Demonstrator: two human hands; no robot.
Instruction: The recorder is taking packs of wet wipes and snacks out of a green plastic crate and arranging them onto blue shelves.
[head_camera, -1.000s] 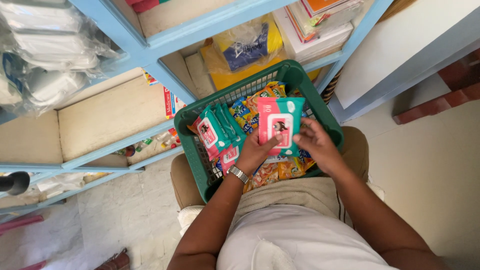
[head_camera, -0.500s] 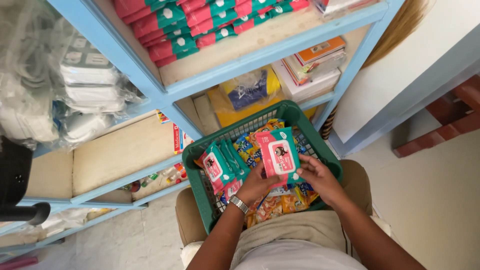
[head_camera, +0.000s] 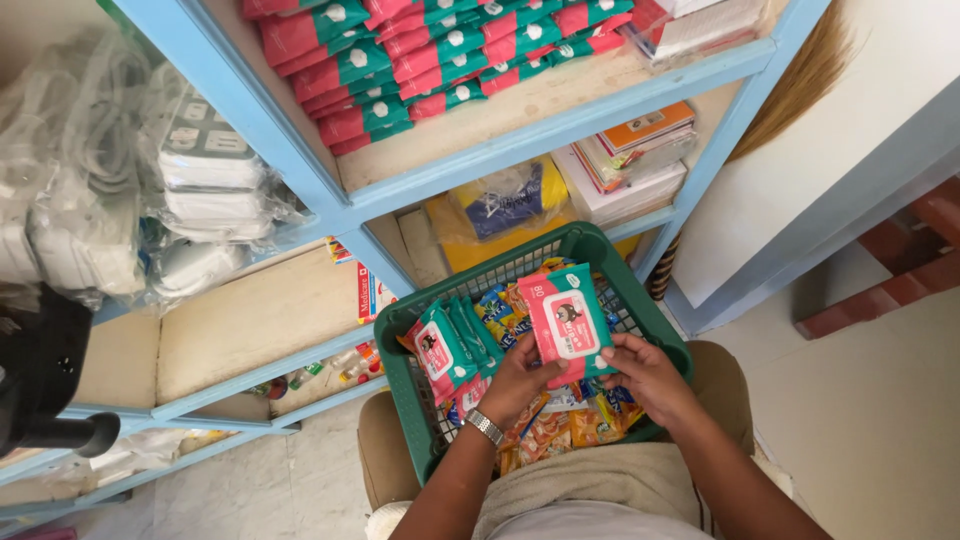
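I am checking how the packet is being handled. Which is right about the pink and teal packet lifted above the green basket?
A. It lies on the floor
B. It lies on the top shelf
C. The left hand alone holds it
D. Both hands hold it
D: the left hand and the right hand both grip the lower edge of the pink and teal packet above the green basket.

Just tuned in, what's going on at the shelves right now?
A person sits facing a blue shelf unit with a green basket on their lap. Both hands, left hand and right hand, hold a pink and teal wipes pack above the basket. More such packs and snack packets lie inside it. A row of matching packs fills the upper shelf.
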